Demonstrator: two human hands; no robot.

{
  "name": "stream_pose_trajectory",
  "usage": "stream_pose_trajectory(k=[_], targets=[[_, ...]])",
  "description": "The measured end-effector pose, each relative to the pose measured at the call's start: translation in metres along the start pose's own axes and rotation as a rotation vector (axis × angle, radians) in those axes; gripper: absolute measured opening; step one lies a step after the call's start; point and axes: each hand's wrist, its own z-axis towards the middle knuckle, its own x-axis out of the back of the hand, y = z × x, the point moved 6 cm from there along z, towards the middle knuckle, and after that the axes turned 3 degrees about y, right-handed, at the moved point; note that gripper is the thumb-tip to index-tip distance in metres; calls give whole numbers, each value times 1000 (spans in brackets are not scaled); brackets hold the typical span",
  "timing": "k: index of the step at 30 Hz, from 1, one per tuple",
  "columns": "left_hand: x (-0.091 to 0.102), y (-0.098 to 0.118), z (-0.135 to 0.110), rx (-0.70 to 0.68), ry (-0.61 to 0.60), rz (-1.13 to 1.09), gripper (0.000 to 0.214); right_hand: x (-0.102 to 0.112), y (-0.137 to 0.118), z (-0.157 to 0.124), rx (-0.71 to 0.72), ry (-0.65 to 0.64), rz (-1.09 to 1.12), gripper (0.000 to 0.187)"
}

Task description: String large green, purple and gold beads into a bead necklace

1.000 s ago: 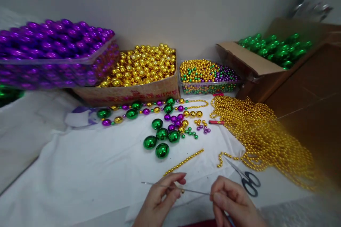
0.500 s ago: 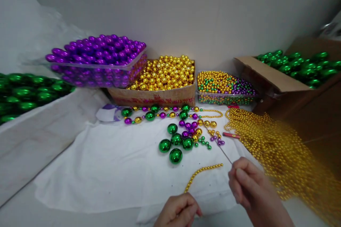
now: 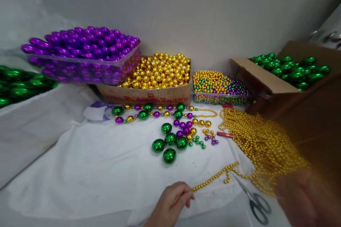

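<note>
My left hand is closed, pinching the end of a short gold bead strand that stretches to the right over the white cloth. My right hand is smeared by motion at the lower right, beside the heap of thin gold bead chains; its fingers do not show clearly. Between the hands lie scissors with dark handles, the tips close to the strand's far end. Up the cloth are loose large green balls, purple balls, gold balls and small green beads.
A necklace of mixed beads lies along the back. Behind it stand a tub of purple balls, a carton of gold balls and a tub of small mixed beads. Green balls fill boxes at both sides. A red stick lies near the heap.
My right hand has moved right to the gold heap, and the thin pointed thing it held is out of sight there. Scissors now show on the table. The left hand's strand reaches farther right.
</note>
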Motion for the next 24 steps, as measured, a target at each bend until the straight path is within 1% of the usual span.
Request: stream_pose_trajectory(k=[2, 6, 8, 11, 13, 16, 21, 24], targets=[[-4, -10, -1, -42, 23, 96, 32, -4, 2, -2, -20, 28, 7, 20], [-11, -27, -2, -128, 50, 261, 26, -10, 3, -7, -22, 156, 72, 21], [-10, -31, -1, -150, 66, 292, 26, -11, -1, -8, -6, 159, 95, 19], [-7, -34, 2, -135, 93, 312, 26, -5, -11, -9, 95, 137, 116, 15], [-4, -36, 3, -104, 118, 312, 26, -2, -17, -9, 150, 114, 89, 15], [-1, -39, 4, -70, 141, 307, 24, -2, -20, -8, 185, 65, 23, 15], [1, -39, 5, -95, 185, 308, 24, -8, -29, -9, 228, 142, 36, 14], [4, -38, 7, -125, 240, 309, 25, -14, -37, -10, 271, 134, -5, 14]])
